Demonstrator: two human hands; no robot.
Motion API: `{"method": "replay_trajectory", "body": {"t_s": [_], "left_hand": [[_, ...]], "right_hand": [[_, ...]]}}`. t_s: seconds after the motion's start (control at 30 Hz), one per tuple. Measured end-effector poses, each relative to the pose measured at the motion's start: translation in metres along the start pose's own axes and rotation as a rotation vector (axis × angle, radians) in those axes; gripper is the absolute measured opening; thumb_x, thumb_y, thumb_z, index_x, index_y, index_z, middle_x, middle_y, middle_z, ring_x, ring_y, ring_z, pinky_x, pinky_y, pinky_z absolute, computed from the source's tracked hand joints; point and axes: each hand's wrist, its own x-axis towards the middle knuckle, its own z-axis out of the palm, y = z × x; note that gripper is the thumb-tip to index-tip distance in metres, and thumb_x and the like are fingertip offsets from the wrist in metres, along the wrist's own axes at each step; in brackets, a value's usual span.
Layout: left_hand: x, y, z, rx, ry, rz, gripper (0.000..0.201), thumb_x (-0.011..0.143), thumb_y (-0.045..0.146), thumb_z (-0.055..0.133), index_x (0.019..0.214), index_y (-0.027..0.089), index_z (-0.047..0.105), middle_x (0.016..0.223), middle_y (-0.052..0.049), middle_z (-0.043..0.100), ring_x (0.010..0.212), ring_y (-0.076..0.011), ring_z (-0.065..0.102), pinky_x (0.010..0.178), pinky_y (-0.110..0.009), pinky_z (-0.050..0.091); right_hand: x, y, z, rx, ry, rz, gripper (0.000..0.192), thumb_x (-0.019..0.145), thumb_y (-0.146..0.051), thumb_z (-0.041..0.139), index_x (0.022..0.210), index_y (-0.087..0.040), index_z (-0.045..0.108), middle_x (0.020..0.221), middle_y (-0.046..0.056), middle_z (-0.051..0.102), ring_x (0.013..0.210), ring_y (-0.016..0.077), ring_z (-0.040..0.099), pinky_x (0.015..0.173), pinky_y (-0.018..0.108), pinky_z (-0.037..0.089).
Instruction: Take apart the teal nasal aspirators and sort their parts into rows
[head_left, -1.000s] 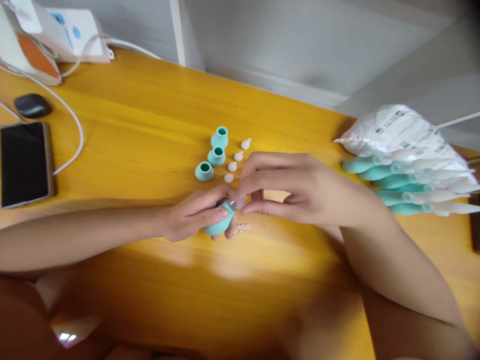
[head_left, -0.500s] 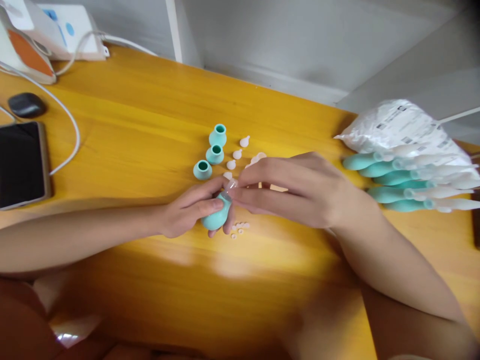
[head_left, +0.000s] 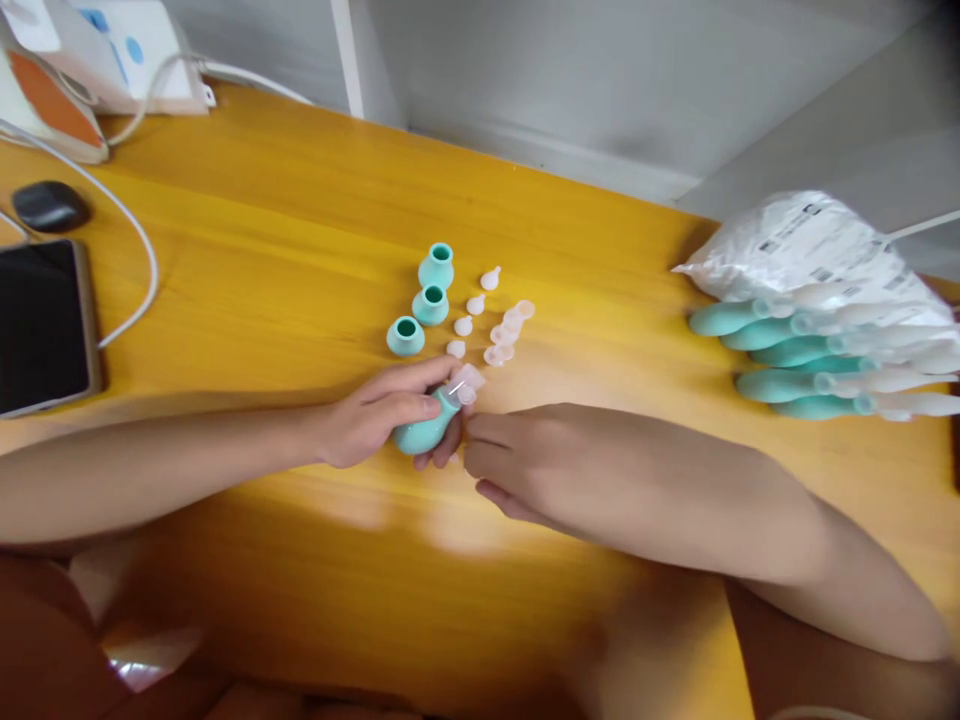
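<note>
My left hand (head_left: 394, 405) is wrapped round a teal squeeze bulb (head_left: 421, 430), tilted with its neck up and to the right. A clear plastic connector (head_left: 466, 383) stands in the bulb's neck. Just right of the bulb, low over the tabletop, is my right hand (head_left: 525, 460). Its fingers are bent and closed, and their tips hide whatever they may hold. Small whitish rings show only partly between the hands. Beyond them sit three open teal bulbs (head_left: 431, 305), several small white bulb-shaped pieces (head_left: 475, 304) and a cluster of clear connectors (head_left: 510, 328).
To the right, several teal bulbs with translucent nozzles (head_left: 795, 350) lie against a white plastic bag (head_left: 810, 245). At the left are a phone (head_left: 45, 330), a black mouse (head_left: 51, 206), a white cable (head_left: 150, 250) and a power strip (head_left: 150, 60). Grey panels border the table's back.
My right hand has let go of the connector at the bulb's neck and moved down towards the small rings, covering most of them. The connector stays in the bulb, held by my left hand.
</note>
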Motion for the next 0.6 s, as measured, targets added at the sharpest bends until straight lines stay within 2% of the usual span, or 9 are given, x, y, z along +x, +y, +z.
{"method": "replay_trajectory", "body": {"t_s": [0.13, 0.2, 0.3, 0.43, 0.6], "left_hand": [[0.002, 0.001, -0.002, -0.028, 0.092, -0.014, 0.025, 0.102, 0.043, 0.064, 0.107, 0.018, 0.062, 0.071, -0.003, 0.071, 0.059, -0.0169, 0.063, 0.054, -0.024, 0.051], [0.001, 0.001, -0.003, -0.026, 0.103, -0.014, 0.025, 0.102, 0.043, 0.063, 0.106, 0.019, 0.062, 0.069, -0.002, 0.070, 0.054, -0.0159, 0.060, 0.051, -0.024, 0.049], [0.000, 0.001, -0.004, -0.013, 0.057, 0.034, 0.031, 0.103, 0.050, 0.065, 0.105, 0.019, 0.063, 0.068, -0.003, 0.070, 0.053, -0.0147, 0.056, 0.049, -0.023, 0.047], [-0.002, 0.001, -0.003, -0.014, 0.011, 0.070, 0.033, 0.105, 0.052, 0.067, 0.106, 0.019, 0.063, 0.069, -0.003, 0.070, 0.053, -0.0141, 0.055, 0.050, -0.023, 0.048], [-0.001, 0.001, -0.003, -0.039, 0.008, 0.056, 0.032, 0.105, 0.051, 0.067, 0.106, 0.019, 0.063, 0.069, -0.003, 0.069, 0.054, -0.0146, 0.056, 0.050, -0.023, 0.048]], "right_hand": [[0.014, -0.006, 0.010, -0.186, -0.150, -0.015, 0.033, 0.101, 0.003, 0.052, 0.121, -0.014, 0.072, 0.107, 0.010, 0.076, 0.073, 0.0213, 0.071, 0.065, 0.035, 0.056], [0.020, -0.006, 0.012, -0.225, -0.149, -0.031, 0.036, 0.097, 0.006, 0.053, 0.120, -0.012, 0.073, 0.105, 0.011, 0.076, 0.072, 0.0215, 0.071, 0.064, 0.034, 0.055], [0.023, -0.003, 0.016, -0.222, -0.120, -0.061, 0.036, 0.097, 0.007, 0.053, 0.120, -0.012, 0.074, 0.105, 0.011, 0.078, 0.074, 0.0201, 0.072, 0.065, 0.032, 0.055], [0.021, 0.004, 0.025, -0.114, -0.076, -0.047, 0.031, 0.103, 0.003, 0.054, 0.116, -0.015, 0.076, 0.103, 0.009, 0.080, 0.074, 0.0177, 0.073, 0.067, 0.029, 0.055], [0.020, 0.010, 0.030, 0.135, 0.006, 0.001, 0.018, 0.110, -0.010, 0.061, 0.116, -0.016, 0.077, 0.108, 0.011, 0.081, 0.087, 0.0200, 0.078, 0.084, 0.034, 0.062]]}}
